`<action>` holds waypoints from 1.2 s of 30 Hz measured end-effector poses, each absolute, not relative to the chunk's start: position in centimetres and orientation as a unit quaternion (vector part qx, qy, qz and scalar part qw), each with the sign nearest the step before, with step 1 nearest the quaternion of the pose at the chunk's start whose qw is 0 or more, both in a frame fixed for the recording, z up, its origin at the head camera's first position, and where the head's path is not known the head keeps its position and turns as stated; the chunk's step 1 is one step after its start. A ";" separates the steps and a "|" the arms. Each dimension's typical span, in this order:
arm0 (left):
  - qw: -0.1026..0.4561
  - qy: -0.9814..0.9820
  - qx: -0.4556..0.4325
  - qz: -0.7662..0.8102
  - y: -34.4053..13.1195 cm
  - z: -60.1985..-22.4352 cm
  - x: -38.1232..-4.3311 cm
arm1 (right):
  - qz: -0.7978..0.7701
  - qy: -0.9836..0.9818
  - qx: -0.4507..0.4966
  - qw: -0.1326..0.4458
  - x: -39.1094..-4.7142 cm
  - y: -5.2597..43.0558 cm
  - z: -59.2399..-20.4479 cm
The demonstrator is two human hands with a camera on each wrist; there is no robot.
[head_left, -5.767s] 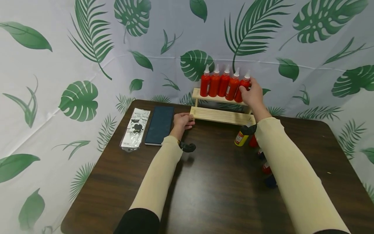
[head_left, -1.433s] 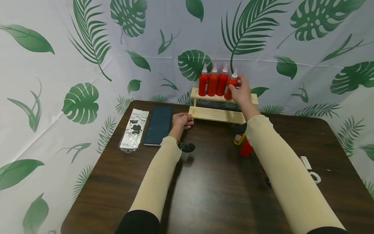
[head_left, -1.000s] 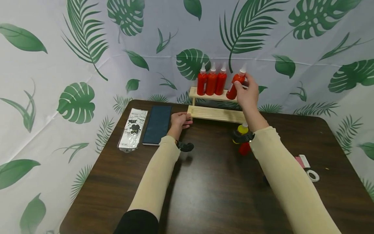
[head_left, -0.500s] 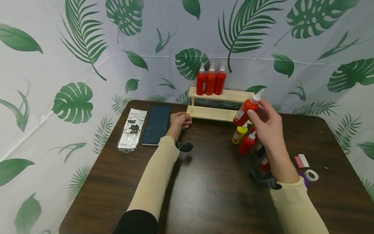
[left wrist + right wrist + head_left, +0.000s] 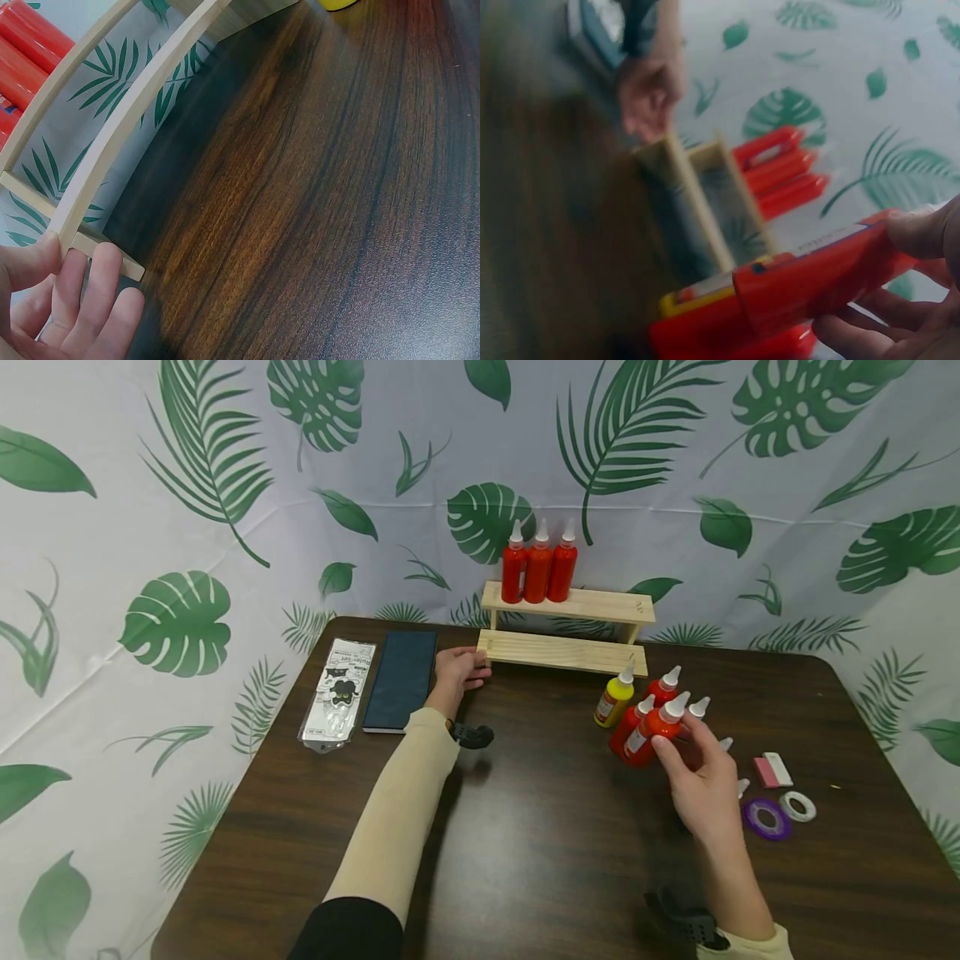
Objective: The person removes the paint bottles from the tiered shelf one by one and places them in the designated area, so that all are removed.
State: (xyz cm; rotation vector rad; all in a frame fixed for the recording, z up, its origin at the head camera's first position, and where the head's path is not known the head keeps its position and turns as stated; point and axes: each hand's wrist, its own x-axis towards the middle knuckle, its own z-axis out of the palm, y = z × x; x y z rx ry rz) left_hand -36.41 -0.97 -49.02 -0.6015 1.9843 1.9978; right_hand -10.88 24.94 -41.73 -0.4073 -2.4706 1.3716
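My left hand (image 5: 459, 668) pinches the left end of the lower shelf of a two-tier wooden rack (image 5: 562, 652); the left wrist view shows thumb and fingers on the board's end. My right hand (image 5: 708, 785) grips a red squeeze bottle (image 5: 648, 739) with a white nozzle, tilted, between thumb and fingers. This bottle overlaps another red bottle (image 5: 627, 730) behind it; whether they touch I cannot tell. Three red bottles (image 5: 538, 572) stand together on the rack's upper shelf, toward the left. A yellow bottle (image 5: 613, 700) stands in front of the rack's right end.
Another red bottle (image 5: 663, 687) and several white nozzles show behind my right hand, which hides their bodies. Farther right lie an eraser (image 5: 772, 770), a purple tape roll (image 5: 767, 819) and a white ring (image 5: 798, 807). A dark notebook (image 5: 401, 681) and packaged ruler set (image 5: 339, 693) lie left.
My right hand has lifted a red bottle off the upper shelf and brought it down to the right, near the table bottles. An earlier bottle also left that shelf. My left hand stays put.
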 end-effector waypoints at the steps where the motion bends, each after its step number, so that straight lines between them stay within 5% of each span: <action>1: 0.131 0.683 -0.206 0.688 -0.9 -49.0 -36.4 | 0.470 -0.857 -0.149 0.150 -10.7 24.9 -42.3; 18: 0.130 0.685 -0.201 0.688 -0.9 -49.0 -36.0 | 0.405 -0.873 -0.192 0.191 -10.6 24.6 -48.2; 36: 0.123 0.686 -0.211 0.685 -0.8 -49.1 -36.4 | 0.402 -0.881 -0.215 0.129 -10.9 24.3 -47.7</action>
